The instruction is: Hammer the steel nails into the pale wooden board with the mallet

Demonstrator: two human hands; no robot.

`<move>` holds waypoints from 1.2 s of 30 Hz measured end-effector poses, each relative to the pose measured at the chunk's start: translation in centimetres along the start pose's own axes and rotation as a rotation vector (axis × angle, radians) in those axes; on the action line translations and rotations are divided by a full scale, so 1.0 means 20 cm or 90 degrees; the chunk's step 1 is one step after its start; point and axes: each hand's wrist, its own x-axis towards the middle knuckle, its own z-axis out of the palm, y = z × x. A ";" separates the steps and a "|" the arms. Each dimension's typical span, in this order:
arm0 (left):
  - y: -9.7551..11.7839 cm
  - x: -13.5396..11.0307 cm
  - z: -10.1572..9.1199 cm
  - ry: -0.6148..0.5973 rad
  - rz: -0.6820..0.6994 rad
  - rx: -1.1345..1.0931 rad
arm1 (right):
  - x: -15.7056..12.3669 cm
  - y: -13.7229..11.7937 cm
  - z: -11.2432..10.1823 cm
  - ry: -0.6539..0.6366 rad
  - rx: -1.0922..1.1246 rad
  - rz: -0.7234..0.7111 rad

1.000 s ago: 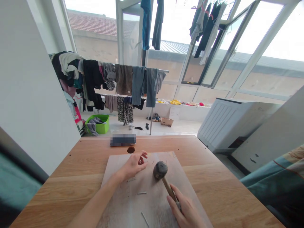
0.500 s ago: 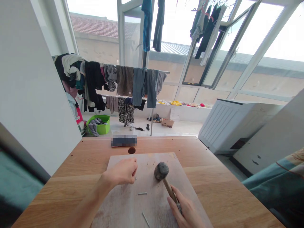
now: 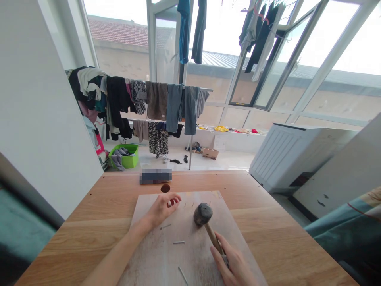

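Note:
A pale wooden board [image 3: 190, 258] lies on the wooden table [image 3: 274, 238] in front of me. My right hand [image 3: 233, 267] is wrapped round the wooden handle of a mallet [image 3: 204, 216], whose dark rubber head rests on the board. My left hand [image 3: 163, 206] hovers over the board's far part, its fingers curled together in a pinch; what they hold is too small to make out. Loose nails lie on the board: one nail [image 3: 165, 226] just below my left hand, another nail [image 3: 178, 242] in the middle, a third nail [image 3: 182, 275] near me.
A small dark round hole or disc [image 3: 165, 188] and a blurred dark block [image 3: 155, 176] sit at the table's far side. Beyond are a clothes rack [image 3: 166, 103], a green basket [image 3: 125, 155], and white panels [image 3: 336, 171] on the right.
My left hand went from the board's far edge back toward me with fingers closed, then forward again to the far part. The mallet and my right hand hardly moved.

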 end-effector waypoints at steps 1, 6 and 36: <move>0.00 0.00 0.00 -0.009 0.006 0.008 | 0.00 0.00 0.00 0.007 0.001 -0.001; -0.02 -0.01 -0.01 -0.023 0.003 0.021 | -0.01 0.01 0.05 0.106 0.004 0.003; 0.27 -0.09 -0.27 -0.364 -0.120 0.345 | 0.04 -0.05 0.08 -0.037 -0.015 -0.024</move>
